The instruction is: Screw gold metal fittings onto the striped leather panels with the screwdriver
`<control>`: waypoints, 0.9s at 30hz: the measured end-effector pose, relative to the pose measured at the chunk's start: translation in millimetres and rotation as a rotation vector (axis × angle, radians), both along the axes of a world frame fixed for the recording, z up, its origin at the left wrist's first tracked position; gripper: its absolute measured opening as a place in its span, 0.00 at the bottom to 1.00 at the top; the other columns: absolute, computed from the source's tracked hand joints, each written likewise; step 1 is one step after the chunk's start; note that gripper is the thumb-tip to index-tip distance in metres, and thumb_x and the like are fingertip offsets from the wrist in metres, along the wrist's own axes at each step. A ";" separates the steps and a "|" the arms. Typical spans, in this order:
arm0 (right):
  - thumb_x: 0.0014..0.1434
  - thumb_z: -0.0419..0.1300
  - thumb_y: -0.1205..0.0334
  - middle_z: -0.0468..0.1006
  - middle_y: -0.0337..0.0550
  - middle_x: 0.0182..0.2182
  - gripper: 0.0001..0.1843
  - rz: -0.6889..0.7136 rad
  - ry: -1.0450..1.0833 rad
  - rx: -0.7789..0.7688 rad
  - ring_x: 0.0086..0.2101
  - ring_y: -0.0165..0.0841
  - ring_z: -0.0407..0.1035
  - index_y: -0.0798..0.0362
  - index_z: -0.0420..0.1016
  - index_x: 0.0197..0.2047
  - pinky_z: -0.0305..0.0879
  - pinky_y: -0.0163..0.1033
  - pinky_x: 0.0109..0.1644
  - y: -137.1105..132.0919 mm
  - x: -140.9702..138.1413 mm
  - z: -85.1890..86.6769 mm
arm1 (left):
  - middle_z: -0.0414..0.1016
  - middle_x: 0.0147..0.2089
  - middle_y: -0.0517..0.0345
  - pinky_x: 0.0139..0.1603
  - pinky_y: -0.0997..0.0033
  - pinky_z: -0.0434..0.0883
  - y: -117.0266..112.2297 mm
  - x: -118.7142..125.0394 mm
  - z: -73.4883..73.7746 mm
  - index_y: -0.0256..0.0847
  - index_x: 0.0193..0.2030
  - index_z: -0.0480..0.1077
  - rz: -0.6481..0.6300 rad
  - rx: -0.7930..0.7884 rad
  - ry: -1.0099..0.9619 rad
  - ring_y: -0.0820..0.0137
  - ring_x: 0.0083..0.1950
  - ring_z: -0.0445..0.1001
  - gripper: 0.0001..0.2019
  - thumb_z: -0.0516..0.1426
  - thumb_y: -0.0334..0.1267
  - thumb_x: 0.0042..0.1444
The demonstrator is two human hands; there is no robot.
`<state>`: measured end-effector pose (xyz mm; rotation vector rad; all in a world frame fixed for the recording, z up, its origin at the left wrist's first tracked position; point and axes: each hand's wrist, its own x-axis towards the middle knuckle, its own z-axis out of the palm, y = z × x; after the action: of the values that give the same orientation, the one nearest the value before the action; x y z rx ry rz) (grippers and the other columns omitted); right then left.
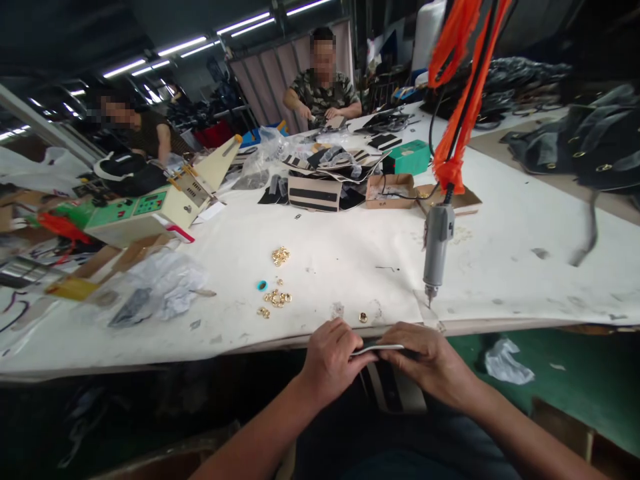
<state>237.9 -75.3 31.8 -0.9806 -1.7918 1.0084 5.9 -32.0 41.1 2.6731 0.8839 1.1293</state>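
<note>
Just off the table's front edge, my left hand (333, 353) and my right hand (427, 357) pinch a thin flat panel (383, 347) between them, seen nearly edge-on with a pale rim. Its faces are mostly hidden by my fingers. Below it, a striped black and beige piece (393, 383) shows near my lap. Beyond my hands a single gold fitting (363, 317) sits on the table. Farther left lie a pile of small gold pieces (281, 255), a looser group of gold rings (278, 298) and a small blue ring-shaped item (262, 285).
A grey electric screwdriver (439, 247) hangs tip-down at the right. Open cardboard boxes (390, 193), a green box (410, 157) and stacked panels (314, 195) stand farther back. At left are a cream machine (150, 210) and plastic bags (173, 283). Two people work across the table (340, 250).
</note>
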 end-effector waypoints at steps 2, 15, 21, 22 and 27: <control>0.75 0.63 0.60 0.83 0.41 0.38 0.08 0.005 0.015 0.020 0.39 0.33 0.77 0.47 0.85 0.47 0.71 0.37 0.45 -0.1 -2.0 2.7 | 0.71 0.28 0.61 0.32 0.66 0.63 -2.8 -2.2 -0.5 0.42 0.31 0.65 0.033 -0.040 -0.008 0.68 0.30 0.69 0.19 0.67 0.49 0.66; 0.67 0.61 0.29 0.84 0.50 0.40 0.32 0.200 0.222 -0.300 0.42 0.44 0.77 0.52 0.86 0.45 0.71 0.44 0.48 0.7 -5.5 42.2 | 0.72 0.29 0.60 0.33 0.65 0.66 -32.3 -30.3 27.3 0.42 0.32 0.68 -0.003 -0.010 -0.005 0.68 0.31 0.71 0.15 0.65 0.40 0.68; 0.70 0.59 0.33 0.82 0.48 0.36 0.28 0.106 0.201 -0.386 0.39 0.42 0.75 0.51 0.85 0.44 0.71 0.43 0.45 -6.9 -8.8 50.2 | 0.71 0.29 0.60 0.32 0.66 0.68 -44.6 -43.2 46.3 0.43 0.32 0.71 -0.131 0.098 0.067 0.68 0.33 0.72 0.13 0.54 0.25 0.67; 0.70 0.60 0.34 0.82 0.47 0.37 0.27 0.104 0.167 -0.356 0.40 0.42 0.75 0.49 0.85 0.45 0.71 0.42 0.45 -8.6 -9.8 52.4 | 0.71 0.29 0.60 0.33 0.66 0.68 -46.1 -44.8 47.5 0.43 0.32 0.71 -0.140 0.112 0.067 0.68 0.33 0.72 0.13 0.55 0.26 0.67; 0.65 0.64 0.30 0.82 0.50 0.52 0.28 0.157 0.059 -0.138 0.51 0.49 0.77 0.42 0.85 0.55 0.75 0.47 0.55 -21.8 -14.9 63.7 | 0.73 0.29 0.60 0.34 0.66 0.70 -50.7 -52.5 51.8 0.43 0.32 0.71 -0.115 0.098 0.074 0.68 0.33 0.72 0.13 0.55 0.26 0.67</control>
<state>223.1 -97.1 95.5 -0.8932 -1.7911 1.2603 -46.7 -82.7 92.9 2.8200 0.6916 1.0816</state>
